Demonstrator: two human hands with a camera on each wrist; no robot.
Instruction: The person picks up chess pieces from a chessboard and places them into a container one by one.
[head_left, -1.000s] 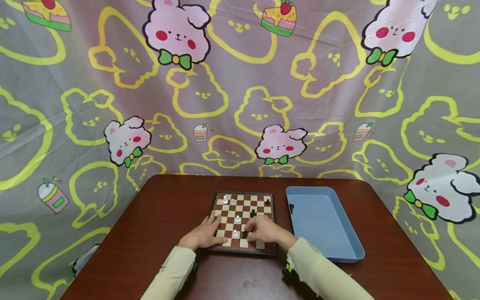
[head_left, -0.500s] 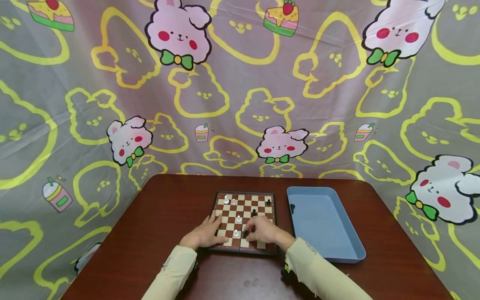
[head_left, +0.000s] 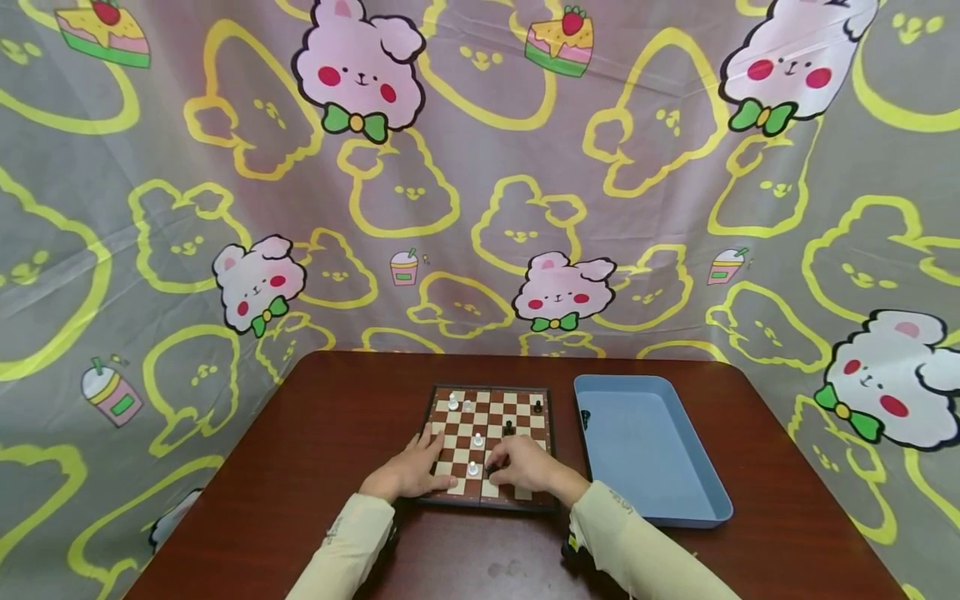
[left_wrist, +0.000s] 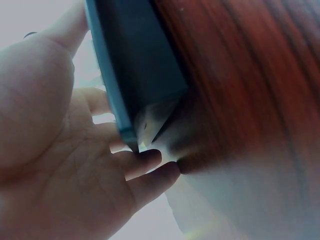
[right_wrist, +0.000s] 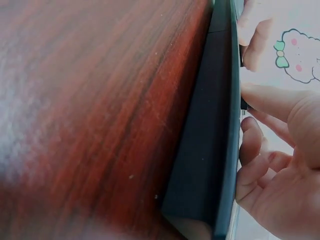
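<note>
A folding chessboard (head_left: 459, 455) with brown and cream squares and a dark rim lies on the table. My left hand (head_left: 408, 468) rests over its left edge with fingers spread; the left wrist view shows the palm (left_wrist: 75, 175) beside the board's dark side. On the near right half, my right hand (head_left: 525, 463) pinches a small black chess piece (head_left: 491, 468), mostly hidden by the fingers. Just left of it stands a white pawn (head_left: 472, 469), with another white pawn (head_left: 477, 440) farther back. A black chess piece (head_left: 509, 427) stands beyond the right knuckles.
A blue tray (head_left: 660, 450) sits right of the board, with a black piece (head_left: 586, 419) by its left wall. At the board's far side are a white piece (head_left: 453, 402), a small pale piece (head_left: 468, 407) and a black pawn (head_left: 537, 406). A patterned curtain (head_left: 450, 208) surrounds the table.
My right thumb and fingers have drawn in around the black chess piece, which showed more plainly a second ago. The left hand and the other pieces stay put.
</note>
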